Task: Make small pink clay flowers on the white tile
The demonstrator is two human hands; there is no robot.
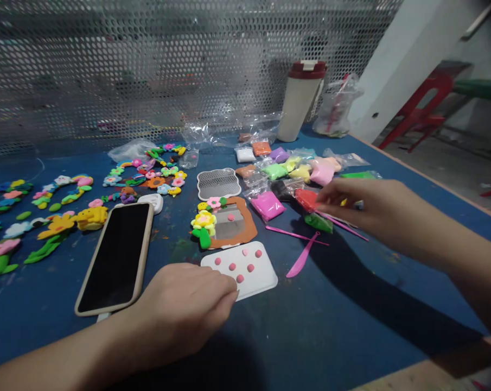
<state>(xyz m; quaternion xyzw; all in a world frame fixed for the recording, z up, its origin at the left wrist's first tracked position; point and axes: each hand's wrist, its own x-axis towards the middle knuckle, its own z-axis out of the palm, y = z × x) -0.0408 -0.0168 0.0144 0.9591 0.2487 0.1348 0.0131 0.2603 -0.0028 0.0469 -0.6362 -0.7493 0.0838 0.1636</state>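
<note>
a craft corner, whether in a home or a shop i cannot tell: the blue worktop (302, 342) carries bagged coloured clay (268, 206), pink modelling tools (303, 259) and clay flower ornaments (57, 224); behind the worktop stands a perforated metal screen (147, 65), right of it a red chair (416, 117).

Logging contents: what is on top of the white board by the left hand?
Six small pink pieces, one paler, sit on the white board. The left hand hides the board's near left corner, so anything there cannot be seen.
</note>
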